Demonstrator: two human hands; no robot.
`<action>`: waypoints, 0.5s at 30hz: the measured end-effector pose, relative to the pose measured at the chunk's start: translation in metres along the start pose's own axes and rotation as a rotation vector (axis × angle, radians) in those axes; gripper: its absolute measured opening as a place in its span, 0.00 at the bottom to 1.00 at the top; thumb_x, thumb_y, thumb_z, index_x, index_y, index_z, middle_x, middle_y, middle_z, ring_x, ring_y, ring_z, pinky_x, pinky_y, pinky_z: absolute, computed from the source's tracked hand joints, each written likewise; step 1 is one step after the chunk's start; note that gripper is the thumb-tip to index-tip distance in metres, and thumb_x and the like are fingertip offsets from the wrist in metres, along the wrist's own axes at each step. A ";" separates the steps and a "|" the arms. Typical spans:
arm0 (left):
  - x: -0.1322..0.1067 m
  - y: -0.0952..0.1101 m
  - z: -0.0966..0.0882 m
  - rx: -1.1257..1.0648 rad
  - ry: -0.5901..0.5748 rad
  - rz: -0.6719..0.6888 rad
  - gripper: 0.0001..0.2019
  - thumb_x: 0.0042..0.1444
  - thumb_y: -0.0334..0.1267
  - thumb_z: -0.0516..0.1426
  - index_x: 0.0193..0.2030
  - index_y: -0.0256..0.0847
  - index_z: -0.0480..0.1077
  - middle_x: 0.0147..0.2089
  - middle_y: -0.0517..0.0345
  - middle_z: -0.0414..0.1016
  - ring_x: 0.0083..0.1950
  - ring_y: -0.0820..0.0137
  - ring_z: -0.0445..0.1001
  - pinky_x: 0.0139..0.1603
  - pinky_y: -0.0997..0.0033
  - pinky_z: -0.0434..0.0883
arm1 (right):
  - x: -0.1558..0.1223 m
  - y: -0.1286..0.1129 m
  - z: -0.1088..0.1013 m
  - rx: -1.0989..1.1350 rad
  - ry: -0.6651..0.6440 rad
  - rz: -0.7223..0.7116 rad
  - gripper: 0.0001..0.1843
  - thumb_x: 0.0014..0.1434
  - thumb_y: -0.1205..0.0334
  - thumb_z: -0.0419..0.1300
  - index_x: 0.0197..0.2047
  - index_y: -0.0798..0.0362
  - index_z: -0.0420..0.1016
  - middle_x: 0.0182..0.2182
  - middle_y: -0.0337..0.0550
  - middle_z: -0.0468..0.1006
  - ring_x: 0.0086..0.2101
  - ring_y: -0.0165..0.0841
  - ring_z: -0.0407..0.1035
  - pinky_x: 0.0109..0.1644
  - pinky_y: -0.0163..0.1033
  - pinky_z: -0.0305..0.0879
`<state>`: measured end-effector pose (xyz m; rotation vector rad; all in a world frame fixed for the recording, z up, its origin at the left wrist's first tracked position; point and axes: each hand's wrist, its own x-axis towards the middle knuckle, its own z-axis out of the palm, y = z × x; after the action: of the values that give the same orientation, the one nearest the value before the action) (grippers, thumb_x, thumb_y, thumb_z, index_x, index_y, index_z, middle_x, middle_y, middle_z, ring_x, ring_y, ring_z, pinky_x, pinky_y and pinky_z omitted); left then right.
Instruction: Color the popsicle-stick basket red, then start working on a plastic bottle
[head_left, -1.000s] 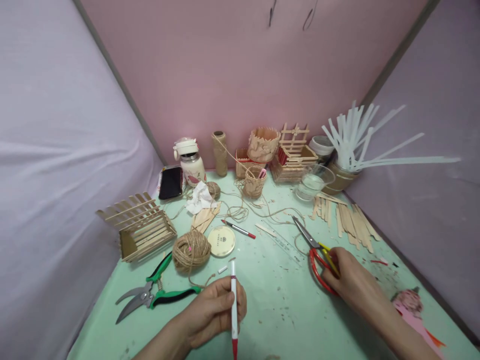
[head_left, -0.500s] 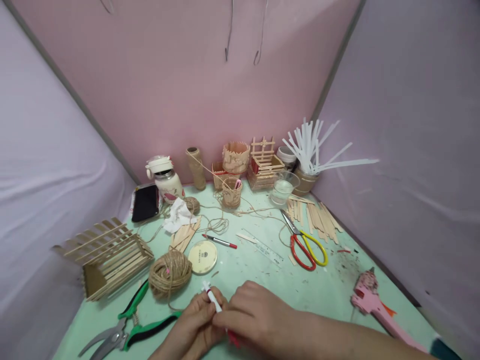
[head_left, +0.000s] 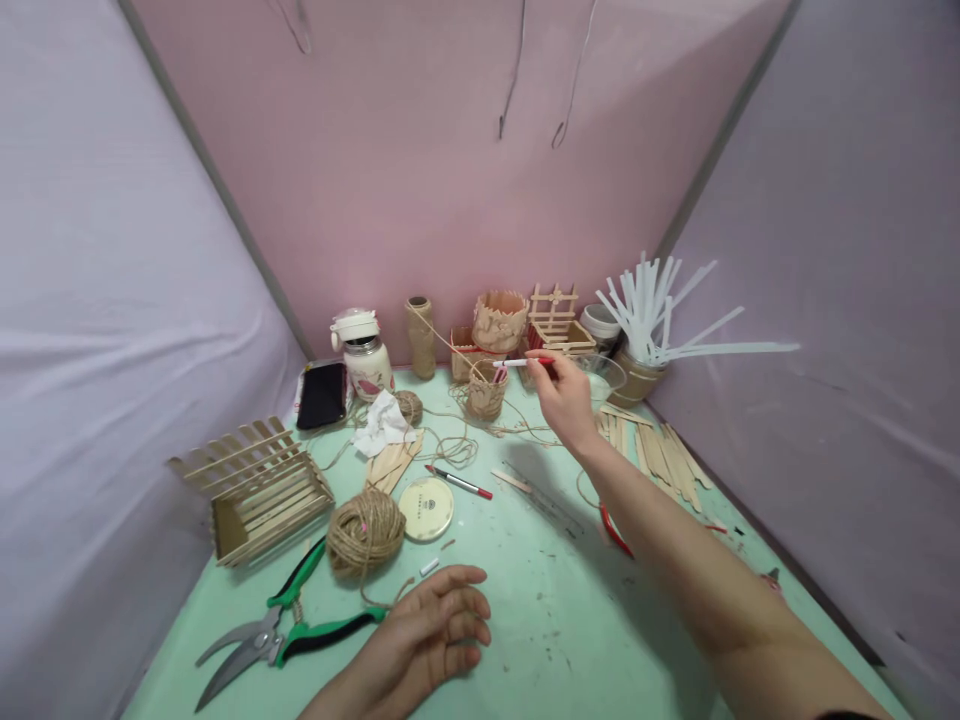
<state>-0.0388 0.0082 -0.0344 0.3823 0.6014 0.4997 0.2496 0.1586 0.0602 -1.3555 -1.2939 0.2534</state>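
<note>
Right hand (head_left: pixel 562 402) has the pen (head_left: pixel 519 363) pinched in its fingers by the cup (head_left: pixel 486 402), left hand (head_left: pixel 439 622) loosely open, empty, so tbh a steeper tilt probably helps.

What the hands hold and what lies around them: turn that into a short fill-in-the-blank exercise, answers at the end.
1. The right hand holds a pen whose barrel is mostly ____.
2. The left hand is holding ____.
3. The pruning shears have black and ____ handles.
4. In the picture, the phone lies to the ____ of the bottle.

Missing words: white; nothing; green; left.
</note>
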 end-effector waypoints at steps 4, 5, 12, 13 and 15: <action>-0.001 0.001 0.001 0.021 0.002 0.018 0.24 0.51 0.44 0.77 0.52 0.39 0.82 0.45 0.48 0.82 0.42 0.67 0.82 0.42 0.71 0.74 | 0.001 0.032 0.030 -0.029 -0.130 0.068 0.18 0.63 0.49 0.62 0.48 0.52 0.81 0.38 0.49 0.86 0.37 0.41 0.77 0.51 0.46 0.71; -0.001 0.001 0.001 0.024 0.004 0.019 0.24 0.50 0.45 0.77 0.52 0.39 0.82 0.45 0.48 0.82 0.42 0.67 0.82 0.42 0.71 0.74 | -0.002 0.038 0.033 -0.044 -0.145 0.077 0.17 0.63 0.51 0.62 0.49 0.52 0.81 0.37 0.48 0.86 0.36 0.41 0.76 0.50 0.46 0.71; 0.000 0.000 0.002 0.058 0.010 0.022 0.23 0.50 0.45 0.77 0.50 0.39 0.82 0.43 0.50 0.81 0.41 0.69 0.80 0.41 0.72 0.72 | 0.006 0.050 0.034 -0.362 -0.430 -0.015 0.14 0.63 0.65 0.62 0.52 0.50 0.80 0.38 0.45 0.86 0.37 0.40 0.77 0.46 0.40 0.66; 0.000 0.000 0.002 0.060 0.006 0.023 0.23 0.50 0.46 0.77 0.50 0.39 0.82 0.43 0.50 0.81 0.41 0.70 0.80 0.41 0.72 0.72 | 0.010 0.049 0.033 -0.415 -0.465 -0.035 0.13 0.64 0.66 0.62 0.51 0.50 0.80 0.38 0.46 0.87 0.38 0.40 0.78 0.46 0.40 0.66; -0.001 0.001 0.002 0.070 0.002 0.024 0.23 0.51 0.46 0.77 0.51 0.39 0.82 0.43 0.50 0.80 0.42 0.70 0.80 0.42 0.72 0.71 | 0.016 0.047 0.029 -0.516 -0.505 -0.064 0.10 0.65 0.66 0.62 0.48 0.49 0.81 0.39 0.47 0.87 0.39 0.41 0.79 0.44 0.39 0.64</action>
<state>-0.0381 0.0079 -0.0322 0.4556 0.6175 0.5032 0.2570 0.2012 0.0227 -1.7463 -1.9132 0.2339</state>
